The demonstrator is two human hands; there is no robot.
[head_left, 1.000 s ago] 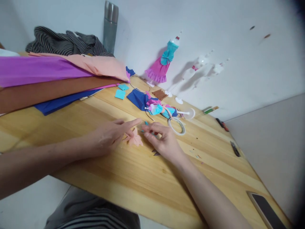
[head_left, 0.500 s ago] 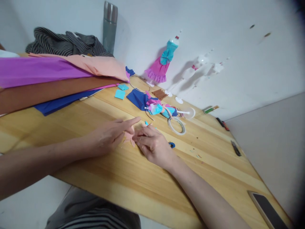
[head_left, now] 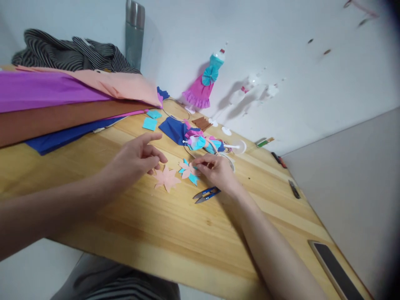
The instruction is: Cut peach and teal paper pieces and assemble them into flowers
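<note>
A peach paper flower (head_left: 167, 179) lies flat on the wooden table (head_left: 150, 233). My left hand (head_left: 140, 156) is just above and left of it, index finger stretched out, the other fingers loosely curled, with nothing visible in it. Right of that flower, a smaller peach flower (head_left: 186, 170) overlaps a turquoise cut-out (head_left: 193, 179). The thumb and fingers of my right hand (head_left: 214, 168) are pinched at the right edge of this small peach flower. Blue thread snips (head_left: 206, 194) lie below my right hand, blades pointing left.
Behind my hands lie a dressed mini mannequin (head_left: 198, 143), a tape roll (head_left: 230, 162) and turquoise squares (head_left: 150, 123). Crepe paper (head_left: 62, 121) is piled at the left. Mannequins (head_left: 208, 79) and a flask (head_left: 134, 37) stand by the wall. A phone (head_left: 337, 271) lies lower right.
My left hand has lifted up and left off the larger peach flower, uncovering it. My right hand has moved up and right to the small flower, and the snips now show.
</note>
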